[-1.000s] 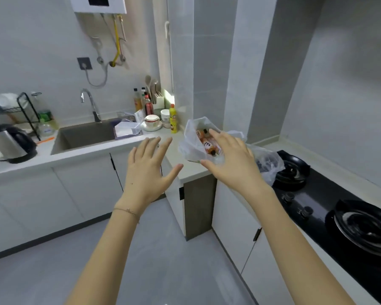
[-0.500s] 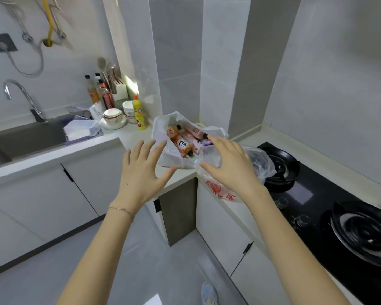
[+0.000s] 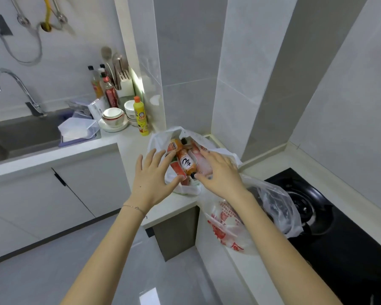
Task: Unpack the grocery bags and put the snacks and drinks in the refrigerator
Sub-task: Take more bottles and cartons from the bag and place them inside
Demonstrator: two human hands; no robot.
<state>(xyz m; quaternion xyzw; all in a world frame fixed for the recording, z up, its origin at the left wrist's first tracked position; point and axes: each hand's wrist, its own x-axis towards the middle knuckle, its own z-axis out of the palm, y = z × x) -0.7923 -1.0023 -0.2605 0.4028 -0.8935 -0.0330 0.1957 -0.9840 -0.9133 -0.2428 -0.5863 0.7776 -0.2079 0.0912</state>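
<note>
Bag open on the counter corner, bottles lying inside, an orange one on top. Left hand at the bag's near rim, fingers spread and straight; right hand over the bottles, fingers spread too, gripping nothing. Just right of these, a second bag with red print, beside the stove

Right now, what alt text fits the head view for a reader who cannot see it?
A person's left hand and right hand, both open, reach at a white plastic bag of bottled drinks on a kitchen counter corner. A second bag with red print lies beside a black gas hob at right; a sink sits at left.
</note>
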